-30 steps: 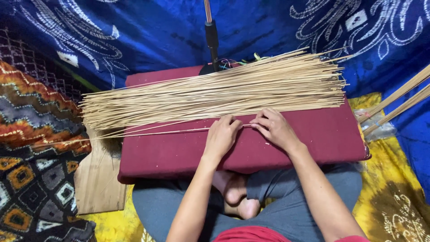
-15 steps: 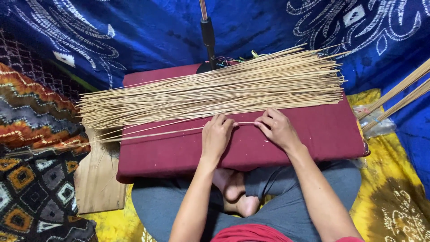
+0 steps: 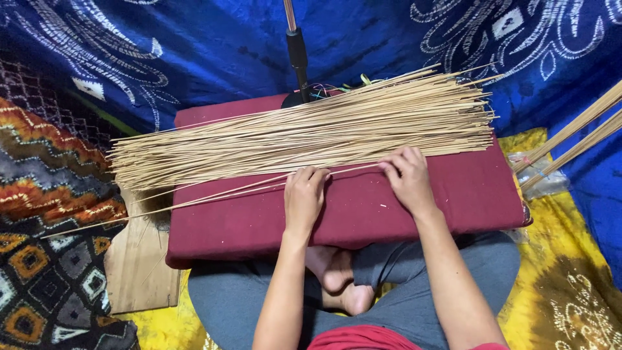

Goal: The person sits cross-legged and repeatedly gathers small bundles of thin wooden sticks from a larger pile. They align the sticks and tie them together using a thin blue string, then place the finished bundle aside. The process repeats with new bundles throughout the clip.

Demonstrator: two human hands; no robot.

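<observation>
A large pile of thin pale bamboo sticks [image 3: 311, 133] lies across a maroon padded board [image 3: 453, 194] resting on my lap. My left hand [image 3: 304, 198] presses palm-down on the board, its fingertips on a few loose sticks [image 3: 214, 194] pulled apart from the pile's near edge. My right hand [image 3: 405, 178] rests to the right, fingers curled over the same thin sticks near their right ends. The loose sticks run left past the board's edge.
A black stand with a pole [image 3: 298, 58] rises behind the board. A wooden plank [image 3: 139, 272] lies on the floor at the left. Thicker bamboo strips [image 3: 573, 139] and a clear plastic bag [image 3: 541, 175] sit at the right. Patterned cloths cover the floor and the back.
Both hands have shifted slightly, drawing a few sticks away from the pile toward me. The loose sticks now fan out lower at the left end.
</observation>
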